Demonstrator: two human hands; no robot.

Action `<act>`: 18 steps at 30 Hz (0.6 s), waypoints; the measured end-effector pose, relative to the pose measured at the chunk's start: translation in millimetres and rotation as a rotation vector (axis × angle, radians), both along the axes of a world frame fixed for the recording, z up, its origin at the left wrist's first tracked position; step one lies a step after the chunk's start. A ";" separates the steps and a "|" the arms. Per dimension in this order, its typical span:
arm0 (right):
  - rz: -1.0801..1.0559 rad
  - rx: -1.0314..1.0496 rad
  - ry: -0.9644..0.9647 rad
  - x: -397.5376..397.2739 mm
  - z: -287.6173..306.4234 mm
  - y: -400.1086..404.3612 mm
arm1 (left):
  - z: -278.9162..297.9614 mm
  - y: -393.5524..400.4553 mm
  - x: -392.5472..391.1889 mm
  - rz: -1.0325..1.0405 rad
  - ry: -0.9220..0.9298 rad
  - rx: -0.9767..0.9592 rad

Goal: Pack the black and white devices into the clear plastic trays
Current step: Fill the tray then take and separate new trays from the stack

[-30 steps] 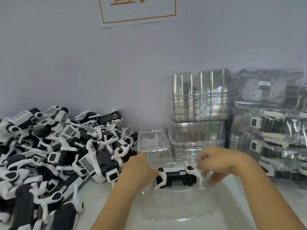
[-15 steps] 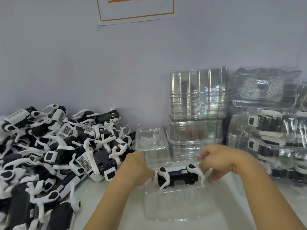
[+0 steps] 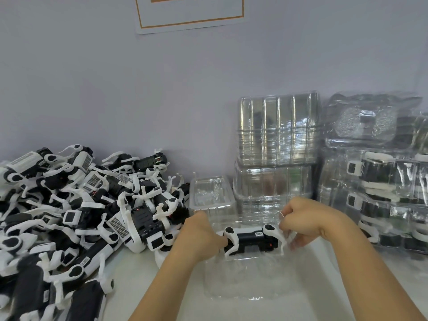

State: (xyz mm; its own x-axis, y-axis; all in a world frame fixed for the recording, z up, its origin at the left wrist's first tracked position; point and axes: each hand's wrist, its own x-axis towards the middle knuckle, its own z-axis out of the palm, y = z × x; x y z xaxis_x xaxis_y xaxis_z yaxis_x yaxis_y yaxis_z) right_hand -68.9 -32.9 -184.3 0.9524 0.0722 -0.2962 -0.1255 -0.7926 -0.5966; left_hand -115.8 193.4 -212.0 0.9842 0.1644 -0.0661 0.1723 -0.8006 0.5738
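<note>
Black and white device (image 3: pixel 251 239) at lower centre of the frame, over the open clear tray (image 3: pixel 243 281), left hand (image 3: pixel 199 237) fingers curled on its left end, right hand (image 3: pixel 303 218) pinching its right white leg, loose devices (image 3: pixel 76 216) heaped lower left, stacked trays (image 3: pixel 275 144) right of centre.

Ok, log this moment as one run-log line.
step: seating device in open tray | left hand: grips device | right hand: grips device | loose pile: remains
</note>
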 end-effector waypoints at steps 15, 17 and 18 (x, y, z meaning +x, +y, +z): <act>0.014 -0.045 -0.036 -1.7 2.4 1.0 | -2.9 4.2 2.9 -0.030 -0.103 -0.092; 0.015 -0.050 -0.045 -2.0 3.0 0.9 | -6.4 -2.1 0.9 -0.084 -0.149 -0.071; 0.017 -0.049 -0.051 -2.2 3.4 0.5 | -7.9 -5.9 -0.5 -0.091 -0.172 -0.063</act>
